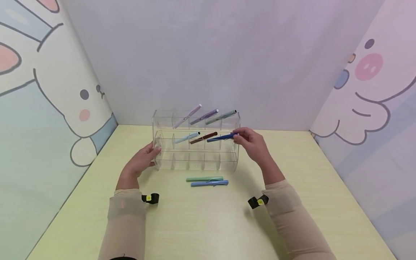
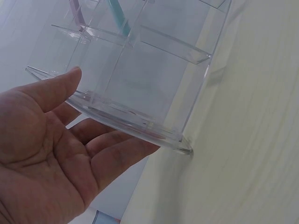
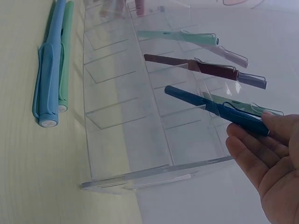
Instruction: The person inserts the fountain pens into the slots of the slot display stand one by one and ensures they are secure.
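A clear acrylic pen rack (image 1: 196,156) with three tiers of compartments stands on the table. My left hand (image 1: 140,159) holds its left side, thumb at the front edge and fingers behind the side panel (image 2: 126,122). My right hand (image 1: 252,143) pinches the capped end of a dark blue pen (image 1: 221,138); the pen's other end lies in a middle-tier compartment. Left of it in that tier lean a dark red pen (image 1: 204,138) and a light blue pen (image 1: 187,137). The top tier holds a pale lilac pen (image 1: 188,115), a purple pen (image 1: 204,117) and a grey-green pen (image 1: 221,117).
In front of the rack a green pen (image 1: 204,178) and a blue pen (image 1: 209,183) lie side by side on the pale table (image 1: 201,224). Behind stands a plain wall (image 1: 211,65), with cartoon-printed panels on the left (image 1: 58,94) and right (image 1: 373,104).
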The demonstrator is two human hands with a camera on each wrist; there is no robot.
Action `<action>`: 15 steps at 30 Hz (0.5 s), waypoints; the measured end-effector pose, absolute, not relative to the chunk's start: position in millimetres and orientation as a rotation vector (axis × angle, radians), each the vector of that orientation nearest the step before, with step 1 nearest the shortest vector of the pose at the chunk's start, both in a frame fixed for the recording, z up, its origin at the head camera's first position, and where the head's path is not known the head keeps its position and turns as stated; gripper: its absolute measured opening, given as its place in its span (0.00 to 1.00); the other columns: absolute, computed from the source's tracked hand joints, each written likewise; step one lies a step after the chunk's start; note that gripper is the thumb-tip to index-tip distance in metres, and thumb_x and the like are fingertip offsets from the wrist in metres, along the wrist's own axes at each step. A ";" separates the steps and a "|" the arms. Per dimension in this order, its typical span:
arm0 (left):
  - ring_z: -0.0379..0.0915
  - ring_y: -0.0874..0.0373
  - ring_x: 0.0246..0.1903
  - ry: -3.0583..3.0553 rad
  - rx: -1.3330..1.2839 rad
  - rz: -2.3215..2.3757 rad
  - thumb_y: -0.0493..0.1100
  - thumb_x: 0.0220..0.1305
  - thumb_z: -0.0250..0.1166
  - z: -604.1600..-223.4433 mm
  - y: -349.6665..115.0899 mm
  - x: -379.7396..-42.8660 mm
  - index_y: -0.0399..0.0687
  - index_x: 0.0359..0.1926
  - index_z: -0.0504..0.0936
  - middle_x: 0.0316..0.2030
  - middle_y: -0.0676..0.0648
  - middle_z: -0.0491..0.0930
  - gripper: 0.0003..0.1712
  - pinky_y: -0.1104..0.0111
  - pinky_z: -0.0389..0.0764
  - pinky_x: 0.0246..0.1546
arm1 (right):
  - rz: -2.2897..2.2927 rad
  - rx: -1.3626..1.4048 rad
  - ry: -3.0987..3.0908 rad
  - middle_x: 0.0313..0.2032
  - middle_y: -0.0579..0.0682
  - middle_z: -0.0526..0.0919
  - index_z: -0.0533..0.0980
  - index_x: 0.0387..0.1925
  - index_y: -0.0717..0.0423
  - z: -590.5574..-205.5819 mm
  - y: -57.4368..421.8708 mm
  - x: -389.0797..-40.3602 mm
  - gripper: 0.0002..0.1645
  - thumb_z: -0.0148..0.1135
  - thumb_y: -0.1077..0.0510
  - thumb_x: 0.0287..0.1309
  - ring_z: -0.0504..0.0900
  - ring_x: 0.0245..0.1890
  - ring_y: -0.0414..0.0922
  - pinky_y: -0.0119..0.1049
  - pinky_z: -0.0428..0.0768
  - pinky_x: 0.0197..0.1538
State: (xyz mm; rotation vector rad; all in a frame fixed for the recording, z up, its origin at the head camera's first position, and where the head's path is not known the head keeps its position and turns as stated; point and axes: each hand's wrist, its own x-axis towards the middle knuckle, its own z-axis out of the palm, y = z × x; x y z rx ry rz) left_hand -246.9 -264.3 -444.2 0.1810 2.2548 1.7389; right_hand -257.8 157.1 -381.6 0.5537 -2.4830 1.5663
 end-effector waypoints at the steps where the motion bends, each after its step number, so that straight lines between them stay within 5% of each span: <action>1: 0.59 0.37 0.69 2.252 0.181 1.742 0.57 0.76 0.48 -443.9 -264.2 -246.7 0.63 0.78 0.44 0.70 0.36 0.62 0.37 0.41 0.62 0.68 | 1.551 0.553 -2.497 0.43 0.59 0.84 0.77 0.53 0.55 -382.0 156.2 -258.5 0.18 0.60 0.49 0.67 0.86 0.45 0.51 0.42 0.84 0.52; 15: 0.57 0.39 0.71 2.279 0.193 1.734 0.58 0.76 0.49 -443.0 -263.5 -244.7 0.64 0.78 0.44 0.73 0.38 0.58 0.37 0.41 0.62 0.67 | 1.432 0.590 -2.596 0.45 0.54 0.85 0.78 0.54 0.53 -379.9 147.5 -264.1 0.18 0.58 0.48 0.69 0.87 0.44 0.51 0.42 0.85 0.51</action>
